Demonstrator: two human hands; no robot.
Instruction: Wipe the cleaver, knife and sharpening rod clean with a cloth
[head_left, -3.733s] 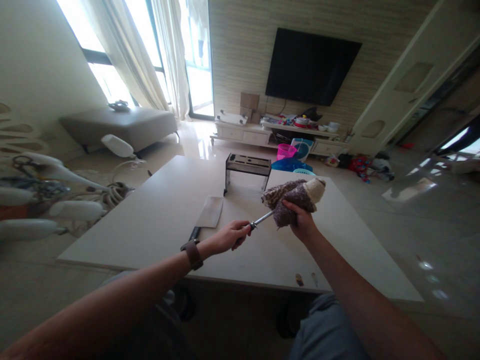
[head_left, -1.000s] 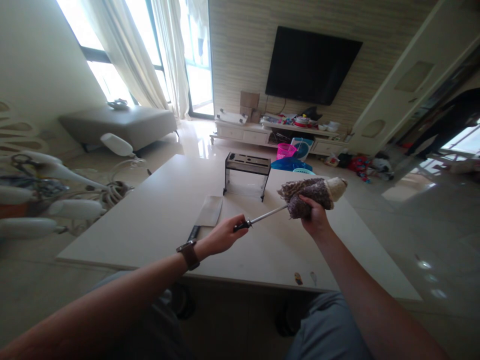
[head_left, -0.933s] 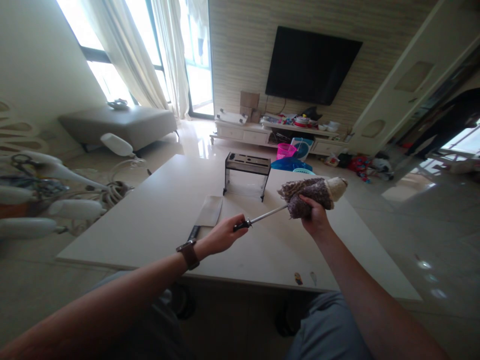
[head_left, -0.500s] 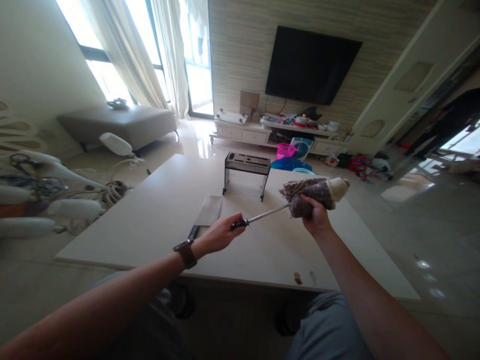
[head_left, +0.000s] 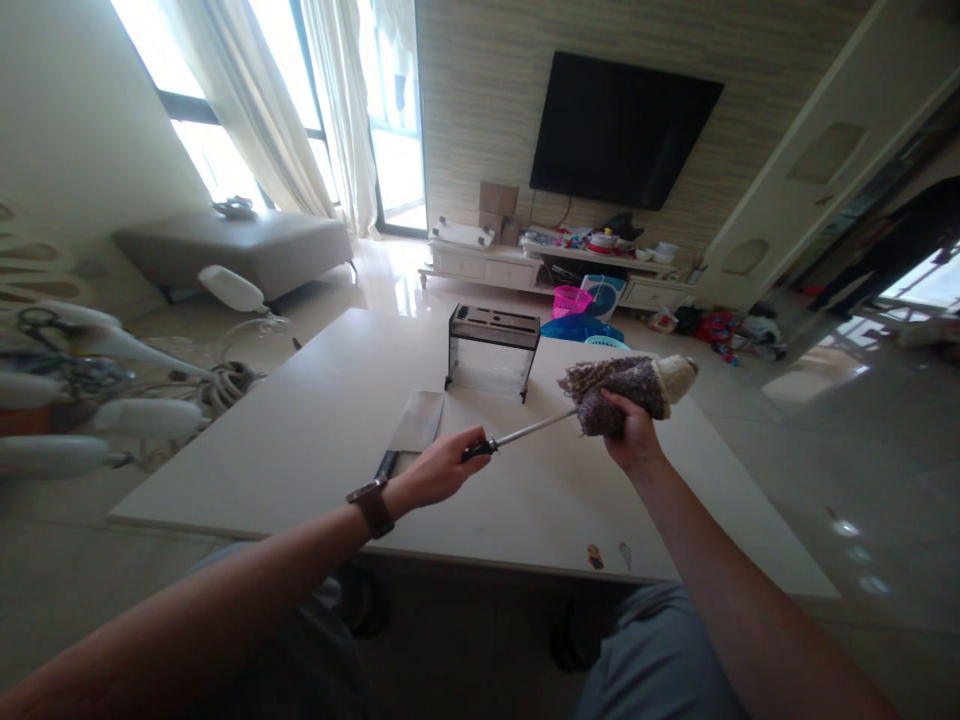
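My left hand (head_left: 436, 466) is closed around the black handle of a honing steel (head_left: 536, 427), its metal rod slanting up to the right. The rod's far end goes out of sight at a bunched brown-and-cream cloth (head_left: 626, 385). My right hand (head_left: 634, 436) grips that cloth from below, thumb on top. On the white table (head_left: 300, 420), behind my left hand, lies a cleaver (head_left: 418, 422) with a dark handle partly covered by the wrist. Beyond it stands a clear-sided knife holder (head_left: 495, 350) with a slotted top.
Two small flat pieces, one dark and yellowish (head_left: 595, 557) and one grey (head_left: 625, 556), lie by the table's near edge. White lamp arms (head_left: 150, 415) crowd the left side. A pink basket (head_left: 571, 300) and a blue tub (head_left: 581, 329) stand past the far edge.
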